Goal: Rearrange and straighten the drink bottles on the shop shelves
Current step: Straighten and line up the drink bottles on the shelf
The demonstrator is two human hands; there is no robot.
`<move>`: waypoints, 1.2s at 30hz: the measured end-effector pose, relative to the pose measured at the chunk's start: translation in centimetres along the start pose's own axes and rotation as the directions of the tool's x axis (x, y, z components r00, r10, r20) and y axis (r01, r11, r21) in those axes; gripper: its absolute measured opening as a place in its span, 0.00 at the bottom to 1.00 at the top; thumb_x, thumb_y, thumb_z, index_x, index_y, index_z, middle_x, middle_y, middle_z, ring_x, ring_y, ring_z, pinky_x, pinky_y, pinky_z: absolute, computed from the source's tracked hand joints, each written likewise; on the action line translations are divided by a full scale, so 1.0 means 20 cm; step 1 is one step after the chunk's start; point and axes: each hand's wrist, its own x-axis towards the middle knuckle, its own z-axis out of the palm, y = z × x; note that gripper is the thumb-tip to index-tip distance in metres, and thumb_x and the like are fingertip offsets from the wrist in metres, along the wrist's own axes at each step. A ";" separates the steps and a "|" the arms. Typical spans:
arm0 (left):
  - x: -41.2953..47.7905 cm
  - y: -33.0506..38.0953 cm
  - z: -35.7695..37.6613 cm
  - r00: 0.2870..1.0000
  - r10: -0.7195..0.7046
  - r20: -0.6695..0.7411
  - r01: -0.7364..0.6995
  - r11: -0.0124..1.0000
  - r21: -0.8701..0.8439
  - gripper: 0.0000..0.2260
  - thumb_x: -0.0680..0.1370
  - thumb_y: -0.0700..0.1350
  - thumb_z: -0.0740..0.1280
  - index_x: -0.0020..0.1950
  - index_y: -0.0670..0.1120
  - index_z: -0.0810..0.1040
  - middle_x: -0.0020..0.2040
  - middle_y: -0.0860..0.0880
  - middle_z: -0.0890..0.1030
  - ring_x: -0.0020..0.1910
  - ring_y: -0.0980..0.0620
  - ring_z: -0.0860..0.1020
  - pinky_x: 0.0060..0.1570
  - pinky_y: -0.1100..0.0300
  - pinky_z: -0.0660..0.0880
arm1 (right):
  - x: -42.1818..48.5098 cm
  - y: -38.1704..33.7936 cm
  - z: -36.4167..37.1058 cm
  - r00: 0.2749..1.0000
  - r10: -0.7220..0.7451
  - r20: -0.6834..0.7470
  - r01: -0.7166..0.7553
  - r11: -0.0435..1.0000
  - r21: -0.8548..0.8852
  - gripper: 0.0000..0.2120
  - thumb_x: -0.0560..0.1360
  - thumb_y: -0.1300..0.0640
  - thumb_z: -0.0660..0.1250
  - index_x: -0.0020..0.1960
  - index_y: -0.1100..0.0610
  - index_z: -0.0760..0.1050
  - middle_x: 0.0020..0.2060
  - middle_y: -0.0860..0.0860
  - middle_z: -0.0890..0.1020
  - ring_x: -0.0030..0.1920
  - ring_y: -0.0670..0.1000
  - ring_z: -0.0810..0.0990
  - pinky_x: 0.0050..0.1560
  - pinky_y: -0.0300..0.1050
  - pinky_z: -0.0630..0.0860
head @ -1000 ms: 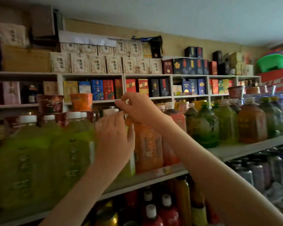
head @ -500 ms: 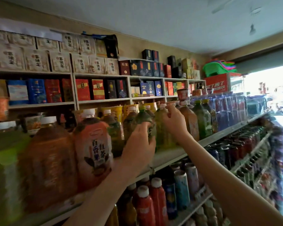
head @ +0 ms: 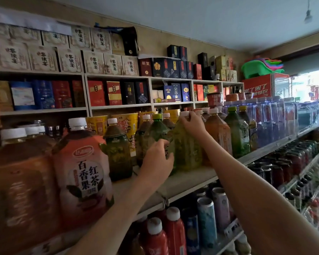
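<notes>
Okay, the big red bottle [head: 83, 172] at near left reads 百香果红茶; it has a white cap, and the brand logo is too blurred to read. A dark red box [head: 145, 63] up high on the wall unit says 原浆. The pale green bottle [head: 189, 155] stands upright on the shelf [head: 182, 183], mid row, between a dark green bottle [head: 156, 133] and an orange bottle [head: 219, 133]. Its label is not legible. Both arms reach up and forward. The left hand [head: 157, 159] is at the pale green bottle's lower left side, fingers curled onto its body, tips partly hidden. The right hand [head: 192, 124] is higher with the wrist bent and fingers narrow, thumb and fingertips pinching the white cap [head: 184, 113]. Cans [head: 206, 218] and small red bottles [head: 155, 236] sit on the shelf below.
</notes>
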 end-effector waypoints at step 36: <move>-0.51 0.34 -0.97 0.997 0.072 -0.037 -0.080 0.956 -0.282 0.44 0.60 0.71 0.68 0.68 0.46 0.62 0.58 0.50 0.75 0.53 0.51 0.77 0.49 0.52 0.78 | -0.86 -1.41 -0.59 0.922 -0.370 0.113 0.359 0.927 0.107 0.09 0.74 0.56 0.66 0.41 0.62 0.76 0.28 0.49 0.70 0.30 0.47 0.69 0.31 0.37 0.67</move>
